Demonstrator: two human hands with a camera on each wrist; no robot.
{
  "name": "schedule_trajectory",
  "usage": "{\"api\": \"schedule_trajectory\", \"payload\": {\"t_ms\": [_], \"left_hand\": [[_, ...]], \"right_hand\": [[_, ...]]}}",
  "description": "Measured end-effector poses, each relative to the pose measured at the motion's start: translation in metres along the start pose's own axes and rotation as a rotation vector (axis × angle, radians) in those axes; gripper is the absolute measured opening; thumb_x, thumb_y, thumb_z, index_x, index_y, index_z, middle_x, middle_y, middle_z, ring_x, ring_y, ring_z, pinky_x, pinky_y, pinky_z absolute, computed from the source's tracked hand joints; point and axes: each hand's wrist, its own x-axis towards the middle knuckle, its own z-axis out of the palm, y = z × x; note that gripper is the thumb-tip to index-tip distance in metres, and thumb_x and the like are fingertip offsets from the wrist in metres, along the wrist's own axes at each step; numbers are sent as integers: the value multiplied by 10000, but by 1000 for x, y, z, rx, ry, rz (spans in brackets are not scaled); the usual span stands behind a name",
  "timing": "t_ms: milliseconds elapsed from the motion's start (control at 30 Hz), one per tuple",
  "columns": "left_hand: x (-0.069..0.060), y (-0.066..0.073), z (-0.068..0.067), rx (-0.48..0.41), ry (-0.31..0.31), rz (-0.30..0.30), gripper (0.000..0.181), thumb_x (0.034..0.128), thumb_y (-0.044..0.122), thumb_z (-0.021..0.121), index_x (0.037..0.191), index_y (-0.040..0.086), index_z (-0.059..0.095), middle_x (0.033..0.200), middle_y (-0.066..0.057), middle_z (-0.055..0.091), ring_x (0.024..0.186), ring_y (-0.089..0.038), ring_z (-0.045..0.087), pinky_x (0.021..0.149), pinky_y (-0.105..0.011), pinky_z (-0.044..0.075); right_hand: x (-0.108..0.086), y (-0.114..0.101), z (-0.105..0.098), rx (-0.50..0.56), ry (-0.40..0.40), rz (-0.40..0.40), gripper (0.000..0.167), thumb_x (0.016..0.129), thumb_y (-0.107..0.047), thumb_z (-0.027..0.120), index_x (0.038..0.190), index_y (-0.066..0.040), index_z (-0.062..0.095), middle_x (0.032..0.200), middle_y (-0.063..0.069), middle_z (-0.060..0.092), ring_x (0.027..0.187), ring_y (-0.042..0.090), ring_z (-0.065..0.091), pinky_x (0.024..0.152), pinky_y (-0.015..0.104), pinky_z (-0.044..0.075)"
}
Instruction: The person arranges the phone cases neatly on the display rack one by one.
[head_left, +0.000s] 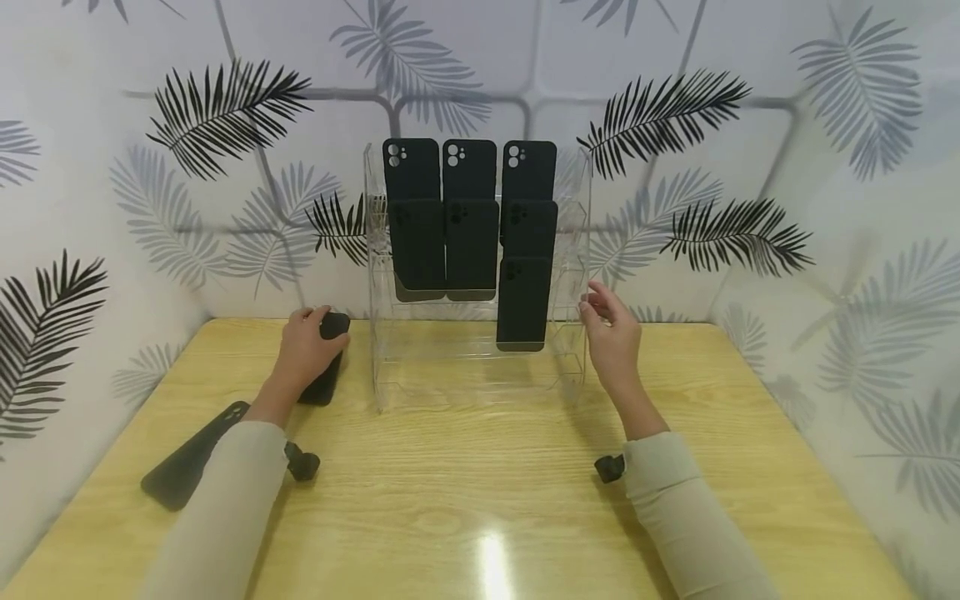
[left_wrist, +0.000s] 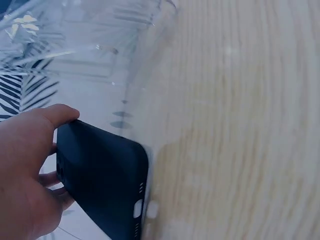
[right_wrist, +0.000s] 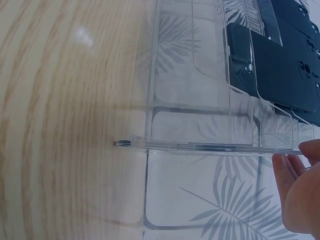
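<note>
My left hand [head_left: 307, 354] grips a black phone case [head_left: 324, 379] by its upper end, at the left of the rack. In the left wrist view, that case [left_wrist: 105, 170] tilts with its port cutout toward the wood, thumb on one edge and fingers behind. A clear acrylic tiered rack [head_left: 377, 367] stands at the table's back, holding several black phone cases upright: three along the top tier, three on the tier below, one lower at right. My right hand [head_left: 615, 337] pinches the rack's right side panel [right_wrist: 215, 148] between thumb and fingers.
Another black phone case [head_left: 191, 462] lies on the wooden table [head_left: 450, 483] at the left, partly behind the left sleeve. A leaf-patterned wall [head_left: 480, 50] rises right behind the rack. Small black devices [head_left: 302, 462] sit at both wrists.
</note>
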Motion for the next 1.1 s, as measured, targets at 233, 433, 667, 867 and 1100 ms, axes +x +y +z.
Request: {"api": "schedule_trajectory", "payload": {"t_ms": [233, 433, 667, 867, 1100], "left_hand": [[-18, 19, -14, -91, 77, 0, 766, 963, 342, 639, 1571, 25, 297, 1594, -273, 205, 1404, -502, 327, 1075, -636, 397], [-36, 36, -23, -111, 151, 39, 756, 960, 353, 655, 1571, 60, 320, 1594, -235, 230, 1408, -471, 331, 1085, -634, 387], [-49, 62, -31, -158, 256, 107, 724, 945, 329, 682, 1546, 64, 376, 1574, -214, 270, 1393, -439, 351, 1096, -618, 367], [-58, 84, -35, -168, 379, 168, 701, 924, 269, 718, 1520, 55, 417, 1545, -215, 314, 1372, -417, 370, 1097, -594, 375], [-62, 111, -35, -195, 524, 253, 676, 884, 212, 767, 1465, 18, 481, 1497, -236, 373, 1361, -401, 388, 1078, -561, 407]], "right_hand": [[-2, -5, -1, 28, -5, -5, 366, 976, -6, 606, 1338, 47, 610, 1178, 302, 643, 1092, 369, 645, 789, 68, 475], [-3, -6, -1, 35, -1, -21, 364, 967, 8, 612, 1327, 60, 614, 1170, 326, 641, 1073, 380, 650, 775, 66, 481], [-3, -5, -1, 38, 1, -13, 374, 972, -2, 613, 1338, 73, 598, 1178, 322, 636, 1086, 388, 639, 773, 64, 464], [-2, -4, -1, 40, -5, -14, 374, 974, 0, 608, 1339, 79, 594, 1174, 323, 638, 1083, 389, 641, 778, 59, 471], [-1, -2, 0, 40, 2, -21, 370, 970, 0, 614, 1331, 77, 601, 1167, 319, 643, 1081, 391, 644, 772, 56, 465]]}}
